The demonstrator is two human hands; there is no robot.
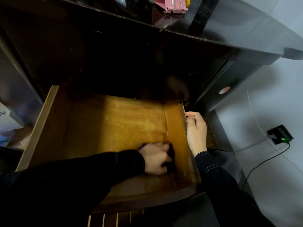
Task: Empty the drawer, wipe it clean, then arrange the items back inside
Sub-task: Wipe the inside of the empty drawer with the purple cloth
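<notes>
The wooden drawer (114,125) stands pulled out and bare. The left hand (155,158), fingers curled round a dark cloth (171,154), presses it at the floor's front right. Strokes should overlap into the corners. The right hand (196,130) hooks its fingers over the drawer's right side, which should steady it.

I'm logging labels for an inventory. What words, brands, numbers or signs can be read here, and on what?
Nothing is readable.
White box at the left edge: a small printed mark, too blurred to read.
Round pink-and-white sticker on the dark cabinet side: no letters can be made out.
The drawer and the cloth: no markings visible.
</notes>
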